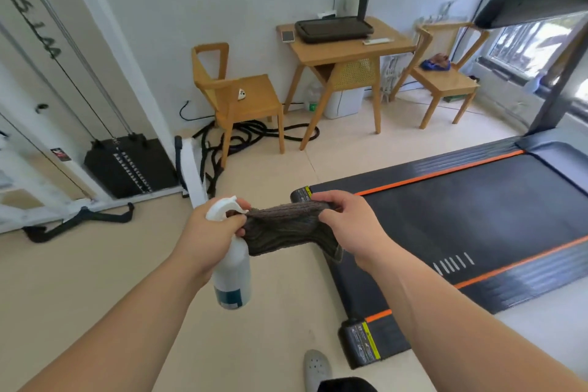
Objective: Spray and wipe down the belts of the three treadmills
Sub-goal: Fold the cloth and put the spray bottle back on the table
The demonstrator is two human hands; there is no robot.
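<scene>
On the wall at the far left stands dark lettering (35,25), but it is cut off and turned, and I cannot read it. The weight stack (127,165) below it carries small plates with marks that are too small to read.

My left grip (210,232) is closed around the neck of the spray bottle (232,277), just under its white trigger head. The bottle stands nearly upright, its long axis up and down, with the head up and the base toward the floor. Low on the bottle is a dark teal label, and its writing is too small to tell. The fingers of this grip also pinch the left end of the cloth (283,229).

The dark cloth is stretched left to right between my two grips, and one corner hangs down at the right. My right grip (353,229) is clamped on its right end.

To the right, on the floor, lies the treadmill belt (477,210), black between orange stripes. Its long axis runs from near me away to the upper right. It bears a row of white dashes. The yellow warning label (370,344) on the near rear corner has text that I cannot read.
</scene>
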